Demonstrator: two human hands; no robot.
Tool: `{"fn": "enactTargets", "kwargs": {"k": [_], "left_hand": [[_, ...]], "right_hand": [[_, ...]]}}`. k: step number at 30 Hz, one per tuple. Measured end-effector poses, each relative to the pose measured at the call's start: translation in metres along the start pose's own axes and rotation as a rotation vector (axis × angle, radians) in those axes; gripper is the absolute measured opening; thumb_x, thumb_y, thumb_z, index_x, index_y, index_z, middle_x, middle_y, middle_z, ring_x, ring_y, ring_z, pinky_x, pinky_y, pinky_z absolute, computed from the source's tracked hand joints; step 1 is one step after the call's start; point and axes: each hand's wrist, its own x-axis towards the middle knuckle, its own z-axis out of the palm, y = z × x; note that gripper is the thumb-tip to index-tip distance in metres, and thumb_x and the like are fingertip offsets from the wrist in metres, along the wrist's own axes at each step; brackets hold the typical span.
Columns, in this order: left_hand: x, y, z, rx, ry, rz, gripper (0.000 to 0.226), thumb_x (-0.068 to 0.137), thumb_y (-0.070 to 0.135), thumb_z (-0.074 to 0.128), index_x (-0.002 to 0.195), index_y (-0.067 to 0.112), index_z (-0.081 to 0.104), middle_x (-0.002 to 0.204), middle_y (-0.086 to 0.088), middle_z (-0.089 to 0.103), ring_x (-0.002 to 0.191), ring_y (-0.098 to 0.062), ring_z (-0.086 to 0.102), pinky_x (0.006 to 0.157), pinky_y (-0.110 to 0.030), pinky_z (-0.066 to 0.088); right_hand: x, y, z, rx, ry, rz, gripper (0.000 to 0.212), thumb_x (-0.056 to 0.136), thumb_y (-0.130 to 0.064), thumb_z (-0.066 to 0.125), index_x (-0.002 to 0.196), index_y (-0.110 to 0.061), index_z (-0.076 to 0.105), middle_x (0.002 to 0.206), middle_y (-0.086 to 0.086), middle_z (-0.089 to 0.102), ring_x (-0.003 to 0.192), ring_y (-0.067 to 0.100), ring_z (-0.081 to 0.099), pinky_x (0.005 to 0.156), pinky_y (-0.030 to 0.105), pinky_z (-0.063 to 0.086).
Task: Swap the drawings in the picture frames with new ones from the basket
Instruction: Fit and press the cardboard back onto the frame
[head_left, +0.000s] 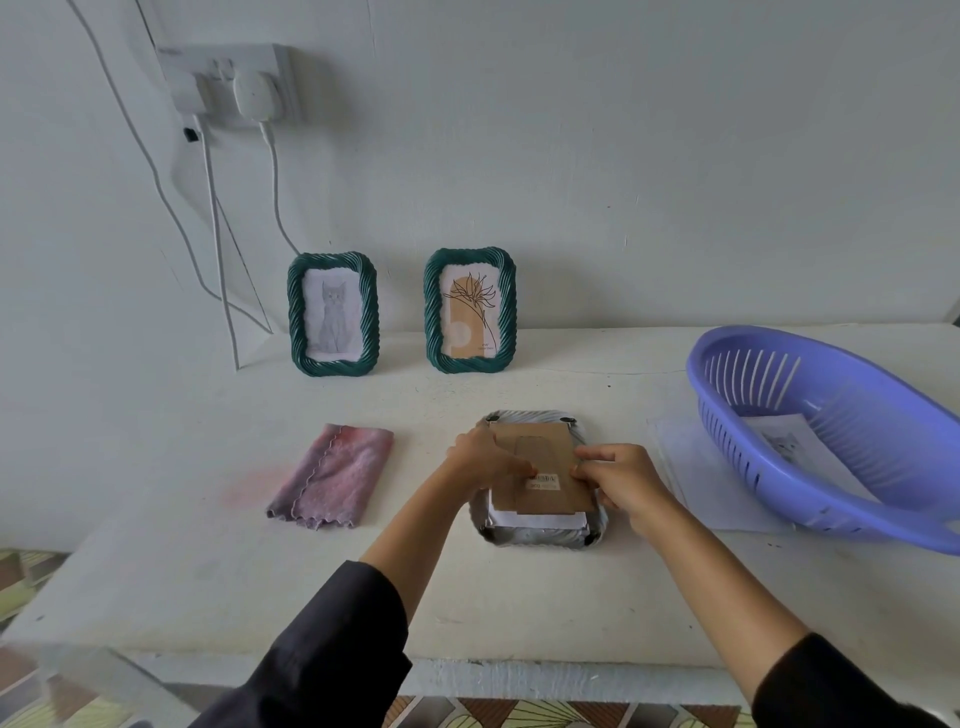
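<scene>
Both hands, left hand (480, 457) and right hand (621, 480), seemingly pinch the cardboard backing (540, 467), fingers partly hiding the face-down frame (540, 535).

The person is wearing loose black long sleeves, pushed up behind the bare left hand (480, 456) and right hand (621, 480).
</scene>
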Motion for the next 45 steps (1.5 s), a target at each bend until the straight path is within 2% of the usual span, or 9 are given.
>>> {"fn": "enactTargets", "kwargs": {"k": [12,16,20,22,25,27,35,39,45], "left_hand": [[-0.008,-0.005,0.003,0.115,0.013,0.048,0.042,0.079,0.029,0.07,0.111,0.004,0.06,0.116,-0.018,0.063,0.109,-0.033,0.059,0.097,-0.042,0.049],[-0.01,-0.004,0.006,0.188,0.025,0.046,0.051,0.079,0.035,0.069,0.118,0.004,0.057,0.12,-0.017,0.06,0.113,-0.031,0.055,0.099,-0.042,0.046],[-0.009,-0.004,0.007,0.219,0.024,0.046,0.052,0.08,0.035,0.068,0.121,0.005,0.056,0.123,-0.016,0.058,0.115,-0.031,0.053,0.101,-0.041,0.045],[-0.01,-0.002,0.007,0.247,0.032,0.061,0.05,0.083,0.033,0.066,0.123,0.006,0.055,0.125,-0.016,0.057,0.118,-0.03,0.052,0.102,-0.041,0.043],[-0.012,-0.001,0.007,0.276,0.046,0.071,0.048,0.084,0.033,0.064,0.122,0.006,0.055,0.126,-0.016,0.057,0.119,-0.03,0.051,0.102,-0.04,0.043],[-0.013,0.0,0.007,0.284,0.047,0.074,0.046,0.085,0.032,0.063,0.122,0.006,0.056,0.125,-0.016,0.057,0.119,-0.03,0.051,0.103,-0.04,0.043],[-0.016,0.001,0.006,0.31,0.058,0.07,0.048,0.085,0.033,0.063,0.123,0.006,0.054,0.126,-0.016,0.056,0.12,-0.029,0.05,0.101,-0.036,0.042],[-0.017,0.001,0.007,0.303,0.057,0.072,0.046,0.086,0.033,0.062,0.123,0.006,0.054,0.126,-0.016,0.055,0.119,-0.028,0.049,0.102,-0.036,0.042],[-0.017,-0.001,0.007,0.281,0.063,0.058,0.048,0.085,0.033,0.062,0.121,0.003,0.053,0.124,-0.017,0.053,0.118,-0.029,0.048,0.101,-0.037,0.043]], "right_hand": [[-0.004,-0.006,0.004,-0.275,0.04,-0.051,0.033,0.078,-0.004,0.062,0.109,-0.012,0.07,0.104,0.011,0.069,0.096,0.025,0.062,0.089,0.036,0.049],[-0.005,-0.014,0.006,-0.462,0.04,-0.044,0.026,0.076,-0.007,0.06,0.1,-0.009,0.071,0.107,0.01,0.07,0.1,0.03,0.064,0.086,0.038,0.051],[-0.002,-0.022,0.011,-0.679,0.013,-0.036,0.026,0.075,-0.004,0.05,0.053,-0.015,0.042,0.06,0.005,0.046,0.056,0.024,0.044,0.048,0.027,0.03],[-0.001,-0.029,0.014,-0.776,0.012,-0.02,0.024,0.077,-0.004,0.047,0.061,-0.018,0.037,0.066,0.005,0.045,0.057,0.021,0.042,0.048,0.023,0.027],[0.0,-0.039,0.02,-0.98,0.013,-0.005,0.03,0.085,-0.005,0.045,0.113,-0.01,0.054,0.114,0.012,0.061,0.103,0.03,0.059,0.077,0.03,0.046],[0.002,-0.041,0.023,-1.079,0.02,-0.012,0.037,0.088,-0.004,0.043,0.124,-0.006,0.05,0.125,0.011,0.057,0.114,0.029,0.056,0.087,0.031,0.045],[-0.003,-0.048,0.029,-1.272,-0.028,-0.086,0.03,0.09,-0.004,0.042,0.117,-0.007,0.056,0.121,0.009,0.06,0.111,0.025,0.058,0.083,0.028,0.043],[0.001,-0.047,0.026,-1.241,-0.045,-0.053,0.017,0.089,-0.006,0.041,0.09,-0.008,0.058,0.091,0.005,0.072,0.06,0.015,0.056,0.06,0.023,0.039],[0.012,-0.029,0.003,-0.982,0.018,-0.053,0.011,0.079,-0.012,0.051,0.068,-0.014,0.047,0.079,0.006,0.057,0.074,0.027,0.052,0.056,0.023,0.035]]}}
